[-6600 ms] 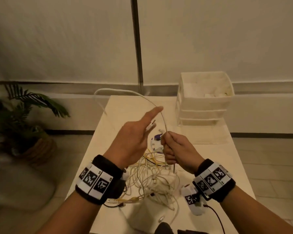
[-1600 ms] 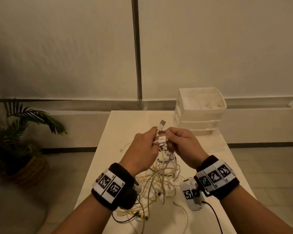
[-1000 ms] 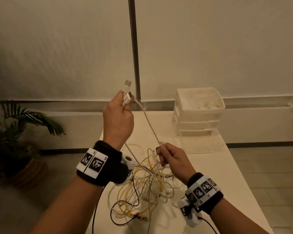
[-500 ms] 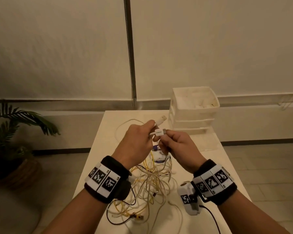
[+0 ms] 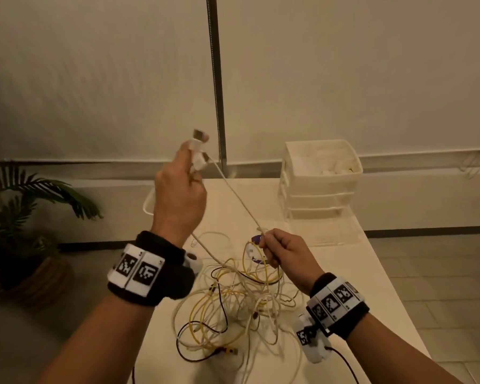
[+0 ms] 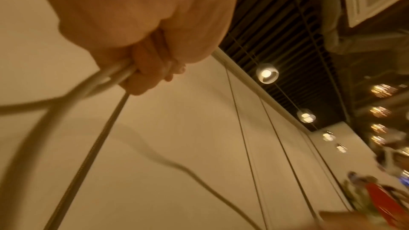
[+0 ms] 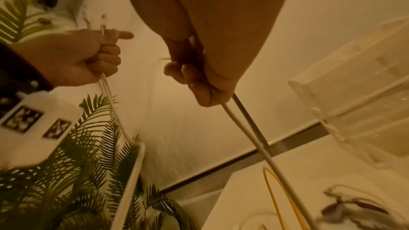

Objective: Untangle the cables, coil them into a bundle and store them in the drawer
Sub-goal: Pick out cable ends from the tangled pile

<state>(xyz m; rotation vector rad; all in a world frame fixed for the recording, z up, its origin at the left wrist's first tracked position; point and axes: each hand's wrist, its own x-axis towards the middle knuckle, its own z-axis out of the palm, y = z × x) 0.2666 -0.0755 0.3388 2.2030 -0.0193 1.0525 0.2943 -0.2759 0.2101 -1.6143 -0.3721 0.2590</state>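
A tangle of white, yellow and black cables [image 5: 233, 300] lies on the pale table [image 5: 366, 286]. My left hand [image 5: 178, 189] is raised above the table's far left and grips a white cable [image 5: 233, 194] by its plug ends [image 5: 197, 159]. That cable runs taut down to my right hand [image 5: 283, 250], which pinches it just above the tangle. In the right wrist view the white cable [image 7: 247, 134] leaves my right hand's curled fingers [image 7: 194, 83] downward, and my left hand [image 7: 73, 57] shows as a fist. In the left wrist view cable strands [image 6: 97, 83] leave the left fist.
A white stack of plastic drawers [image 5: 319, 178] stands at the table's far right; its top one holds white items. A potted palm [image 5: 25, 217] stands on the floor to the left. A small white and purple object [image 5: 254, 245] lies under the cables beside my right hand.
My left hand has risen up and left with the plug ends, pulling the white cable taut. My right hand has dropped toward the tangle and holds the cable lower down.
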